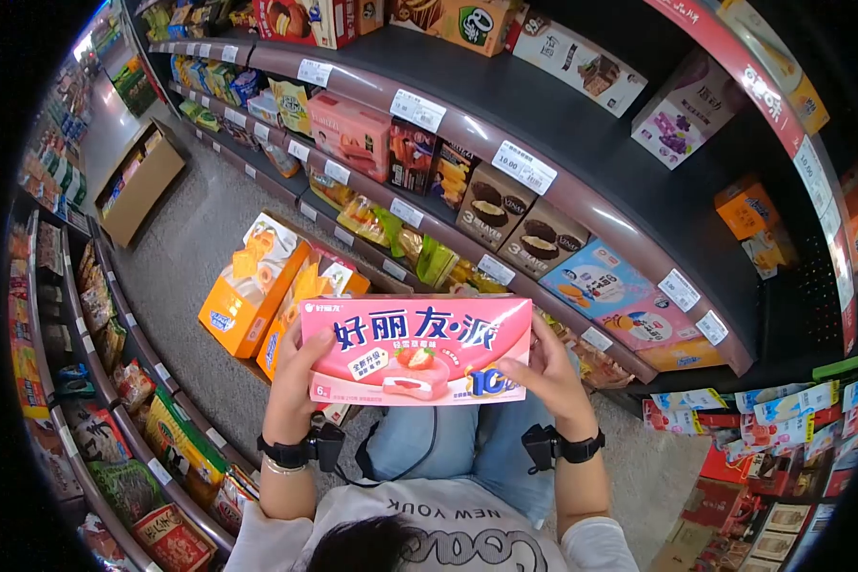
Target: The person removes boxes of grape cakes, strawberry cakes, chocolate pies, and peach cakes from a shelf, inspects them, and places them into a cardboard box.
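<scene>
A pink box of strawberry pies (419, 334), with blue Chinese lettering and a strawberry picture on its front, is held up level before my body. My left hand (297, 370) grips its left end, thumb on the front face. At the right end, my right hand (555, 379) grips it with the thumb across the lower front corner. The fingers behind the box are partly hidden. Just beyond the left end, orange and white snack boxes (248, 284) stand on the floor, partly covered by the pink box.
Curved-looking shelves hold snack boxes, among them dark three-layer biscuit boxes (496, 205) and a purple grape box (682, 119). A cardboard carton (143, 181) with packets sits on the aisle floor. Another shelf of bagged snacks (176, 434) runs along the left. Hanging packets (772, 410) are at right.
</scene>
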A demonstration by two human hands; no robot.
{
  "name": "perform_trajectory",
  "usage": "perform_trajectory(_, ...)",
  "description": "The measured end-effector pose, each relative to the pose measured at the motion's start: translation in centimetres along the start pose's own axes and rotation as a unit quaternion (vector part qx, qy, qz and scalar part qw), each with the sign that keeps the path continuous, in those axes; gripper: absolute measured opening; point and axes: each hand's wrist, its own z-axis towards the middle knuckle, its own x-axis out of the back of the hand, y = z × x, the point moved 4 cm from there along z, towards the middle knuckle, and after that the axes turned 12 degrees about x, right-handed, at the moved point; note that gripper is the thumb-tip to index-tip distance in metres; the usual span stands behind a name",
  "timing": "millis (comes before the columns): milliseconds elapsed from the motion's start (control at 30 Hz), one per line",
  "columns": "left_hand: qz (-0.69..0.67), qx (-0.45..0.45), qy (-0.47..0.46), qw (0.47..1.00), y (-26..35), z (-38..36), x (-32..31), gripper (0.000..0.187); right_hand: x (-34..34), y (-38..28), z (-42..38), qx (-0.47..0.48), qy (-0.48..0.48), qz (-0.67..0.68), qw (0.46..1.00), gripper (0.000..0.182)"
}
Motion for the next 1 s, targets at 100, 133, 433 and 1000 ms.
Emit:
perform_trajectory(100,-0.009,-0.014,-0.022,1.000,-0.3,0.3,1.0,0.060,0.0,0.3,0.4,0.019,-0.011,-0.009,1.000,0.080)
perform_trajectory(133,-0.018,-0.025,-0.028,0.999,-0.1,0.3,0.9,0.063,-0.1,0.4,0.5,0.013,0.014,0.003,1.000,0.078)
perform_trajectory(433,-0.020,0.023,-0.062,0.998,1.2,1.2,-0.2,0.065,1.3,1.4,1.1,-0.050,0.019,0.090,0.995,0.070)
perform_trajectory(1000,-0.115,0.063,-0.196,0.972,-0.5,1.5,1.1,0.068,2.3,1.7,1.2,-0.046,0.052,0.027,0.997,0.085)
